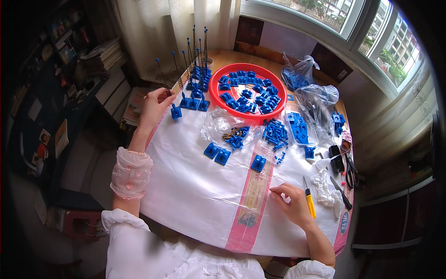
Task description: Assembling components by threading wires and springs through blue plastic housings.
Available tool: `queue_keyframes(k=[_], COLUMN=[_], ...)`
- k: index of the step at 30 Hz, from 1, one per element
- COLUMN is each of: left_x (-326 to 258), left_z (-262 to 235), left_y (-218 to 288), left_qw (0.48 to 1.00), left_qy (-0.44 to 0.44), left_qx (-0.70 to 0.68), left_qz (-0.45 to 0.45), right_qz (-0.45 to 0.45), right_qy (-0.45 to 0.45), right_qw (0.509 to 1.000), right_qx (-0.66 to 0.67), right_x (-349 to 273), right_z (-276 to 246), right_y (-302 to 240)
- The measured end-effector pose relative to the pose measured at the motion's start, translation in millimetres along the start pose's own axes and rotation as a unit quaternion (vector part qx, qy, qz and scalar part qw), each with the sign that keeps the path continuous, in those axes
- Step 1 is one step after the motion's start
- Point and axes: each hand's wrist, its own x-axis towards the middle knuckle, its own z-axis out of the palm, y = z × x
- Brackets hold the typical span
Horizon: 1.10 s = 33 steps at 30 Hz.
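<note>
My left hand (154,106) reaches to the table's left edge and pinches the thin rod with a spring of a small blue assembly (176,111). Just beyond it stand several finished blue bases with upright spring rods (195,69). My right hand (290,201) rests on the white plastic sheet (195,186) near the front edge, fingers curled and touching the sheet, holding nothing I can see. A yellow-handled screwdriver (309,203) lies right beside it. Loose blue square bases (216,153) and another base (258,162) lie in the middle.
A red round tray (217,95) full of blue parts sits at the back. Clear plastic bags (304,69), a clear box of blue pieces (299,128), scissors (351,172), a knife (341,193) and crumpled white tissue (325,188) crowd the right side.
</note>
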Motion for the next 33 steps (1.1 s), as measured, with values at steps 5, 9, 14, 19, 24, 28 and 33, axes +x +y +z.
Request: queue_keyframes(k=[5, 9, 14, 19, 24, 28, 33], left_x=[5, 9, 10, 15, 18, 14, 10], left_z=[0, 3, 6, 8, 10, 11, 13], left_y=[-8, -14, -19, -23, -26, -25, -14], left_qw=[0.999, 0.999, 0.999, 0.999, 0.999, 0.999, 0.999], left_qy=[-0.032, -0.035, -0.033, -0.035, -0.031, -0.034, -0.024], left_qx=[0.009, 0.002, 0.002, -0.023, -0.004, 0.003, 0.039], left_qz=[-0.006, -0.010, -0.020, -0.022, -0.025, -0.018, -0.030], right_qz=[-0.001, 0.000, -0.001, 0.006, -0.003, 0.002, 0.003], right_qy=[0.002, 0.000, 0.000, -0.005, -0.001, -0.001, 0.000], right_qw=[1.000, 1.000, 1.000, 1.000, 1.000, 1.000, 1.000], right_qx=[-0.002, -0.001, 0.001, 0.000, -0.003, 0.001, 0.000], right_x=[1, 1, 1, 2, 2, 3, 2], right_z=[0, -1, -1, -1, 0, -1, -1], right_y=[-1, -2, -1, -2, -2, -3, -1])
